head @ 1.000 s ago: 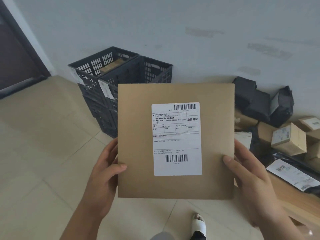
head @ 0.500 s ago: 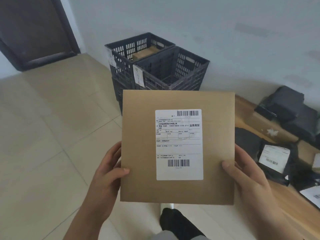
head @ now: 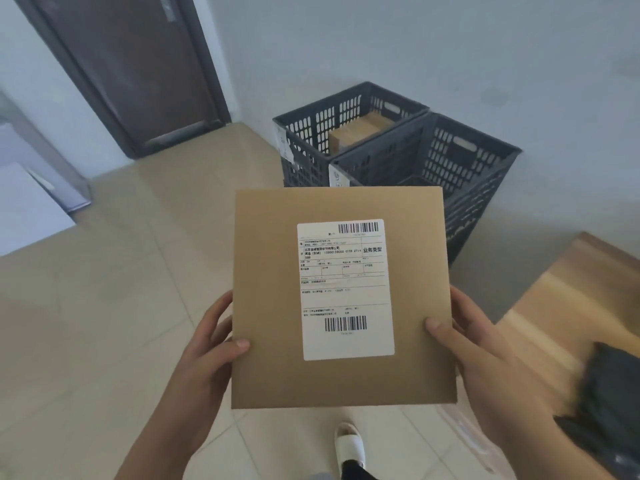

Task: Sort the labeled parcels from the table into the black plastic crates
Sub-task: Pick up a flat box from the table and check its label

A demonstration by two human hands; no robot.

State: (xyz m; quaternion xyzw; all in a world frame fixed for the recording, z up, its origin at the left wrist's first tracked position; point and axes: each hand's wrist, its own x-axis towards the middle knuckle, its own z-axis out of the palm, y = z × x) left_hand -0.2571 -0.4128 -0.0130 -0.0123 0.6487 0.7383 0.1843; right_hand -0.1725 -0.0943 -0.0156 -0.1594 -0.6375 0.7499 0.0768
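Crates (head: pixel 398 147) now seen nearer and more central than before; table (head: pixel 568 299) pushed to right edge.
Flat cardboard parcel (head: pixel 341 296) is gripped at both side edges by left hand (head: pixel 204 358) and right hand (head: pixel 485 358), label up, held over the floor before the crates.

Brown door (head: pixel 138 64) closed; white shoe (head: pixel 349 445) on tiled floor (head: pixel 86 323).

Parcel (head: pixel 343 299) label (head: pixel 346 289): "业务类型", barcodes.

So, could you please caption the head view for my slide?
Both hands, left and right, hold a labeled cardboard mailer before two black crates.
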